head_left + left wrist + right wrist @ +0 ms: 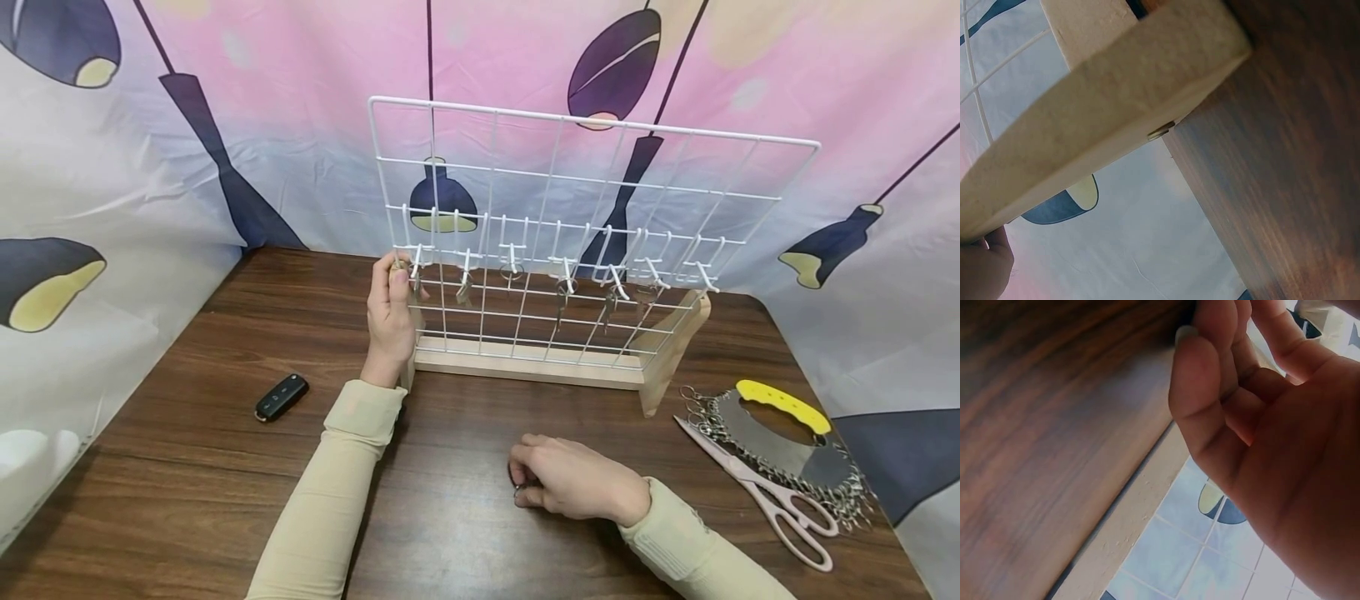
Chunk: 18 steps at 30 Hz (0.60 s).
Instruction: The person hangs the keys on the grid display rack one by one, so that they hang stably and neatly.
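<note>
My left hand point(390, 312) grips the left wooden side of a white wire grid rack point(525, 350), thumb toward me. In the left wrist view that wooden side point(1104, 106) runs across the picture, my fingers point(988, 265) at its end. Keys point(562, 300) on rings hang from several white hooks along the rack. Low over the table in front of it, my right hand point(573, 479) has its fingers curled, with thumb and forefinger pinching a small dark thing, mostly hidden. In the right wrist view the thumb point(1196, 381) presses against the forefinger.
A black car key fob point(281, 397) lies on the brown wooden table point(172, 467) at left. To the right lie pink scissors point(765, 492) and a metal plate with a yellow handle point(783, 406), its edge fringed with metal rings. Patterned cloth point(300, 100) hangs behind.
</note>
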Motion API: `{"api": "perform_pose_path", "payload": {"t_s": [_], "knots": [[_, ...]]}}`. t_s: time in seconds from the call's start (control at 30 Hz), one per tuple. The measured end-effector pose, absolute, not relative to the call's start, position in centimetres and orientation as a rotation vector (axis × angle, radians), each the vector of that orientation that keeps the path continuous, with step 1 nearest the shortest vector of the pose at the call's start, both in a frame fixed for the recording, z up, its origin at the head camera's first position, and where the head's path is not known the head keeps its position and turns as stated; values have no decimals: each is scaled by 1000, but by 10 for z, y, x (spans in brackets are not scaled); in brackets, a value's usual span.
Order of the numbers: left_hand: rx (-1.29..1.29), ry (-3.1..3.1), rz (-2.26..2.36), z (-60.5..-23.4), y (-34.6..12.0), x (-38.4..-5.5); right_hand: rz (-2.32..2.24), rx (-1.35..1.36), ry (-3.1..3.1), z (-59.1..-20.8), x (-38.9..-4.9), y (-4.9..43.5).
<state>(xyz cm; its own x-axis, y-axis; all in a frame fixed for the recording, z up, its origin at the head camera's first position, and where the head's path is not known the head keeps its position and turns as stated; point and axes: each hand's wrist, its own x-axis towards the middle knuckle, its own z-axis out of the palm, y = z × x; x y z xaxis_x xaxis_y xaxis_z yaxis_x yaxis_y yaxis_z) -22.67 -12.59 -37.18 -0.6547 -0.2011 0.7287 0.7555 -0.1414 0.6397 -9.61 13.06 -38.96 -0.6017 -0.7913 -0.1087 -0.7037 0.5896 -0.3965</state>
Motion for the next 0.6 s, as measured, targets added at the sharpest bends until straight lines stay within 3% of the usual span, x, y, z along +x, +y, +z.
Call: {"api": "perform_pose_path", "payload": {"t_s": [0.6], "knots": [[-604,-1502,-1816,-372,-126,-227,-472,-1239,2587,-386,-97,137]]}}
